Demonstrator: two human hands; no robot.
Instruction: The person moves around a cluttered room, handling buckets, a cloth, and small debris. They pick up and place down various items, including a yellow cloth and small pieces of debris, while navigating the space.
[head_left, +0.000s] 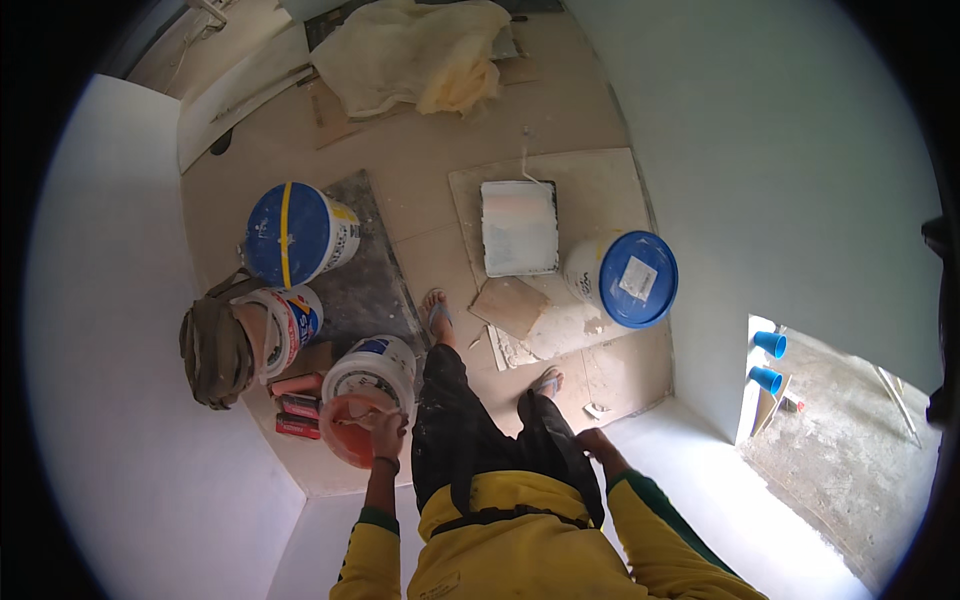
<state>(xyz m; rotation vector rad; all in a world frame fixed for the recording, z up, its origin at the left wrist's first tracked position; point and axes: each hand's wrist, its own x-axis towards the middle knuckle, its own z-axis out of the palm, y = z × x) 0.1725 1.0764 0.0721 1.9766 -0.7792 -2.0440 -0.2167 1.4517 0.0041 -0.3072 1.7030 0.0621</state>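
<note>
My left hand (pixel 388 437) is closed at the right rim of an orange plastic basin (pixel 345 440), with its fingers over the edge. Pale smears mark the inside of the basin. Directly beyond it stands a white bucket (pixel 385 362), partly covered by the basin. My right hand (pixel 594 443) rests beside my right thigh, its fingers curled against the dark trousers (pixel 560 440); whether it holds anything is hidden. Left of the basin lie red-and-black boxes (pixel 298 416) and a pinkish roller-shaped piece (pixel 297 384).
Blue-lidded buckets stand at left (pixel 265 235) and right (pixel 665 275). A paint tray (pixel 520 235) sits on a board ahead. A brown bag (pixel 215 350) leans near another bucket (pixel 285 325). Crumpled sheeting (pixel 400 50) lies far off. White walls flank me; blue cups (pixel 769 344) are at the right opening.
</note>
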